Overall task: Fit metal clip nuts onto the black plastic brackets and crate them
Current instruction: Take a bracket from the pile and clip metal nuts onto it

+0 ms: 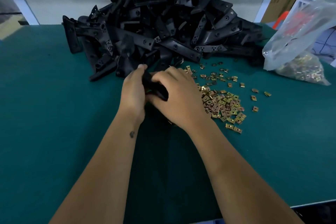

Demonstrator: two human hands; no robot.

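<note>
Black bracket (156, 87) between both hands' fingers (161, 76)

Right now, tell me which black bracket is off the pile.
The black bracket gripped between the left hand and right hand; every other bracket lies in the heap behind.

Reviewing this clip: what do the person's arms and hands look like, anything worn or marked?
Both forearms are bare, no sleeves in view. The left hand and right hand wear no gloves, rings or watch. A small dark mark sits on the left forearm just below the wrist.
</note>
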